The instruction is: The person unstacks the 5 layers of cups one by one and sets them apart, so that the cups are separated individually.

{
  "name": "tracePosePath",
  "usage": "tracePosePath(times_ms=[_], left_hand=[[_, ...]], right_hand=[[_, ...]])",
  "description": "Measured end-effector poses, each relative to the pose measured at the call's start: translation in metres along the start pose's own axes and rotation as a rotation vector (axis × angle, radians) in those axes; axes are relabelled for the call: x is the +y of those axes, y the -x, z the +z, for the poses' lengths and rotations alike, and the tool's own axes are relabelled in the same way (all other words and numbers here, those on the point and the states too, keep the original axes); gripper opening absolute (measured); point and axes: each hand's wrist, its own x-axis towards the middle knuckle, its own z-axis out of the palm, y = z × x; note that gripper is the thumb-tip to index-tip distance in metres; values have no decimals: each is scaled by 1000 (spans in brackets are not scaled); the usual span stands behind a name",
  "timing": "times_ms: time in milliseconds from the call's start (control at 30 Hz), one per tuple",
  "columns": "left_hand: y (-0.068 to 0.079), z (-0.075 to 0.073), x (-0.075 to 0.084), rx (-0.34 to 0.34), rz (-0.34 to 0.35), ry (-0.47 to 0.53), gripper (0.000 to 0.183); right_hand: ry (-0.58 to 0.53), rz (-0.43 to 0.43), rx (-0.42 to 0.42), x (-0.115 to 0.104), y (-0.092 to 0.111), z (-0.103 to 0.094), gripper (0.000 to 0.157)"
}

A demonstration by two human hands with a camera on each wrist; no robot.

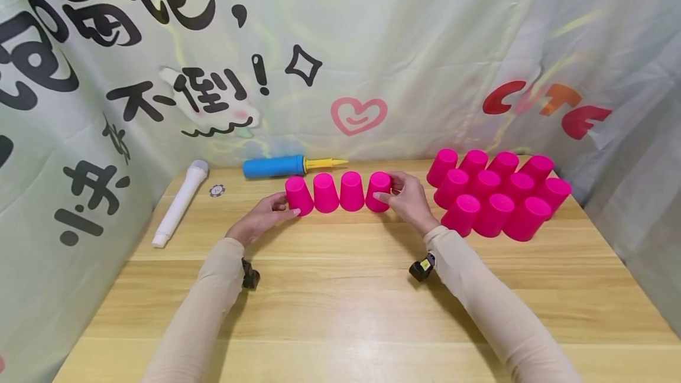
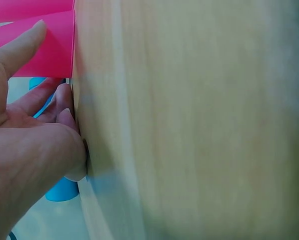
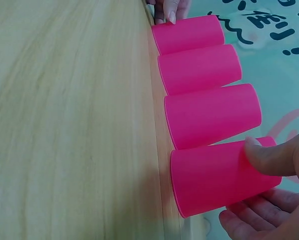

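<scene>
Several pink plastic cups stand upside down in a side-by-side row on the table. At the row's left end, my left hand [image 1: 260, 217] holds the outermost cup [image 1: 299, 195] low down, its thumb [image 2: 27, 44] across the front and its fingers around the far side. My right hand [image 1: 411, 200] grips the cup [image 3: 219, 175] at the right end, thumb on the near face, fingers behind. Between them stand two more cups, one left of centre [image 1: 326, 194] and one right of centre [image 1: 352, 192]. In the right wrist view, my left fingertips show beyond the row.
To the right, several more upside-down pink cups [image 1: 485, 187] stand in close rows. A blue hand pump [image 1: 273, 166] with a yellow nozzle lies behind the row. Farther left are a white microphone-shaped stick [image 1: 181, 203] and a small round chip [image 1: 217, 190]. Printed curtains [image 1: 425, 46] border the table.
</scene>
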Motion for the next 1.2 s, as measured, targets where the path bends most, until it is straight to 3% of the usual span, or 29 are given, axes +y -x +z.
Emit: tracePosePath(times_ms=[300, 533, 867, 1200], left_hand=[[2, 0, 1, 1, -17, 6, 72], [1, 1, 1, -4, -14, 7, 73], [2, 0, 2, -7, -3, 5, 73], [-1, 0, -2, -4, -1, -4, 74]], right_hand=[[5, -36, 0, -5, 11, -7, 51], [-14, -80, -27, -14, 33, -22, 51], [-13, -116, -63, -28, 80, -57, 53], [146, -151, 22, -28, 119, -104, 52]])
